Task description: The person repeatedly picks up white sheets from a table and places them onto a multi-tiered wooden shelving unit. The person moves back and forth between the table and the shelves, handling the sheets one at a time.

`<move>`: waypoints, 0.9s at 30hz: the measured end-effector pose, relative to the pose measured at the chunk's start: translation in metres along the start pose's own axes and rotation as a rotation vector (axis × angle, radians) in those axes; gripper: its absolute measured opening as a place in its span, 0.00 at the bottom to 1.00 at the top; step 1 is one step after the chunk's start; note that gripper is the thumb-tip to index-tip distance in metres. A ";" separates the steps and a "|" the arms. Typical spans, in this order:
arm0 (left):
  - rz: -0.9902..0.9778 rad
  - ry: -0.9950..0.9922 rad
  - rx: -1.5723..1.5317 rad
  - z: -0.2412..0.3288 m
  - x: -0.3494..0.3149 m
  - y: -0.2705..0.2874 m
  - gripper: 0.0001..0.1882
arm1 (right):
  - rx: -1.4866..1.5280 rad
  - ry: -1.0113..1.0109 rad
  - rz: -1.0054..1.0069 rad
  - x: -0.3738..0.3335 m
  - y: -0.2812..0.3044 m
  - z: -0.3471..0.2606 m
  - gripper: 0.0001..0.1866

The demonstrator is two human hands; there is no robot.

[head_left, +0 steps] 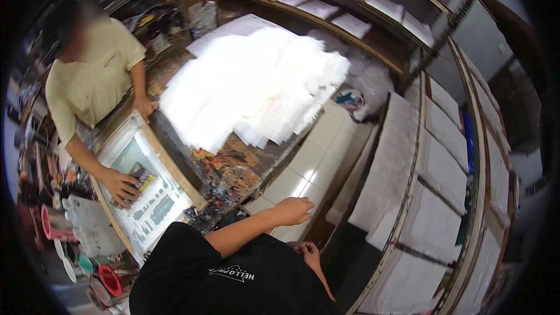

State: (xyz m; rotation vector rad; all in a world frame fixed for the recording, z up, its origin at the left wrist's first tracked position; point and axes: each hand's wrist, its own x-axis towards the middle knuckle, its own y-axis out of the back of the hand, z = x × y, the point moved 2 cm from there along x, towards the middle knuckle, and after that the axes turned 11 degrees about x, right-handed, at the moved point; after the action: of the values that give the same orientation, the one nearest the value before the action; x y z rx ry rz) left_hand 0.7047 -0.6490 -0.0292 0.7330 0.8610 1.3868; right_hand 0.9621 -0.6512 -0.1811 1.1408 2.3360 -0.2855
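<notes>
Bent across in front of my black shirt (233, 280), my left arm ends in my left hand (294, 211), its fingers curled in a loose fist. I see nothing in it, and it hovers over the tiled floor near the worktable's corner. Lower and closer to my body, my right hand (311, 255) is closed with bent fingertips. A small dark patch shows beside those fingertips, too unclear to name. Left of me a wood-framed printing screen (156, 157) lies on the worktable (265, 166). A co-worker's hand (121, 186) presses a small coloured pad or cloth on its mesh.
White sheets (251, 81) cover much of the worktable in overlapping layers. The co-worker (96, 76) stands at its far left side. Drying racks (408, 198) with white sheets rise on my right, and shelves (315, 9) line the back. Buckets (55, 221) crowd the left.
</notes>
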 end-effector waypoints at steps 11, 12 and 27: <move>0.218 0.217 -0.189 -0.031 0.030 0.067 0.16 | -0.183 0.018 0.299 0.101 0.133 0.107 0.12; 0.271 0.231 -0.155 -0.034 0.030 0.071 0.14 | -0.239 0.016 0.288 0.097 0.124 0.063 0.16; 0.566 0.159 0.113 -0.113 0.076 0.035 0.11 | -0.122 -0.330 0.563 -0.008 0.044 0.084 0.15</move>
State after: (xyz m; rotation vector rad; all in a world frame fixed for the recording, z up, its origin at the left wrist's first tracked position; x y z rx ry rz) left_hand 0.5893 -0.5772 -0.0639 1.0143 0.8983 1.9293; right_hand 1.0309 -0.6633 -0.2460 1.5000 1.6472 -0.1108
